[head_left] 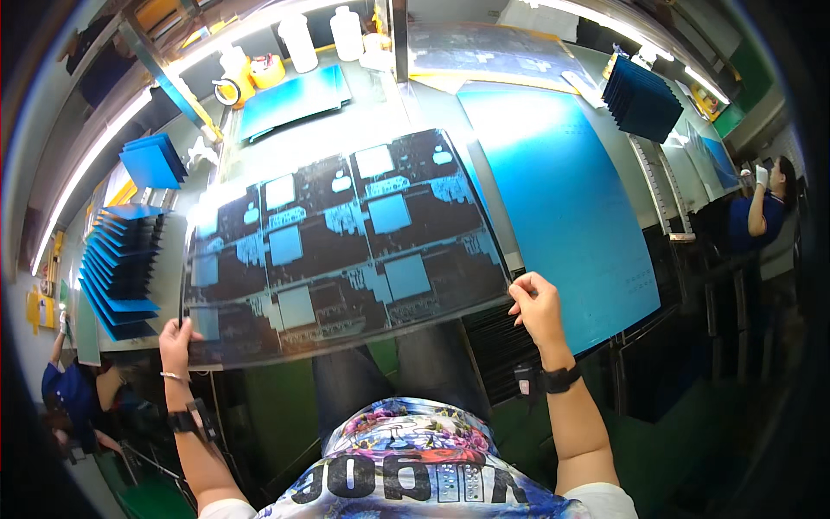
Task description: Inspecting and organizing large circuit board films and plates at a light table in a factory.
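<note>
Between my hands is a large black film sheet (333, 285) with a clear circuit pattern, its near edge sticking out past the bench edge over my legs. My left hand (177, 339) pinches its near left corner. Fingers of my right hand (538, 304) are closed on its near right corner. Through the clear patches shows the bright bench surface. To the right of the film lies a big blue panel (566, 208), flat on the bench, close to my right hand.
Racked blue boards stand upright at left (121, 268), with more blue boards (154, 162) behind. Another board rack (641, 99) is at far right. Blue sheets (294, 101), tape rolls (229, 91) and white bottles (298, 43) sit at the back. People work at both sides.
</note>
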`<state>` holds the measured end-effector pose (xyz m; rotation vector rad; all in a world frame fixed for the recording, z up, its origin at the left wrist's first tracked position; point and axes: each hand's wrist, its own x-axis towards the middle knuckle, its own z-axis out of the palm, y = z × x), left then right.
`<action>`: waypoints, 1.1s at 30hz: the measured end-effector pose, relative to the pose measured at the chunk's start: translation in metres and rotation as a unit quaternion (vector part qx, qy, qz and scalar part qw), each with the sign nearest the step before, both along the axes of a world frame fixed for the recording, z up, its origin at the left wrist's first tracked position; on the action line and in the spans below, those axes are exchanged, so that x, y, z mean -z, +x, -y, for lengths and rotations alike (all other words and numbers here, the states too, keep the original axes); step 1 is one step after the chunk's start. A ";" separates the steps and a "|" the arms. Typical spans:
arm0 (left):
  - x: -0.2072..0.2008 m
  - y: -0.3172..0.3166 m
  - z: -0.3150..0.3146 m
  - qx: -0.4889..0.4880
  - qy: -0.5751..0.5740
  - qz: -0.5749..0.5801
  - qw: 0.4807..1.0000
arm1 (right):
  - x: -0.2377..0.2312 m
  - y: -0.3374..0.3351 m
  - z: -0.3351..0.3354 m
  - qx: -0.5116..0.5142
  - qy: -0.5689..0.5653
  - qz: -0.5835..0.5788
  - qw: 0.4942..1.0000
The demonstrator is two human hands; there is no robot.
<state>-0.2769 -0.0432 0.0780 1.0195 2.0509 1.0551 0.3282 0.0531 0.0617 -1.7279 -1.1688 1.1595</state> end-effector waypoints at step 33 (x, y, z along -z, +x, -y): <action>0.057 0.030 0.039 -0.196 0.084 0.118 0.970 | 0.006 -0.005 0.004 -0.026 0.056 0.198 0.978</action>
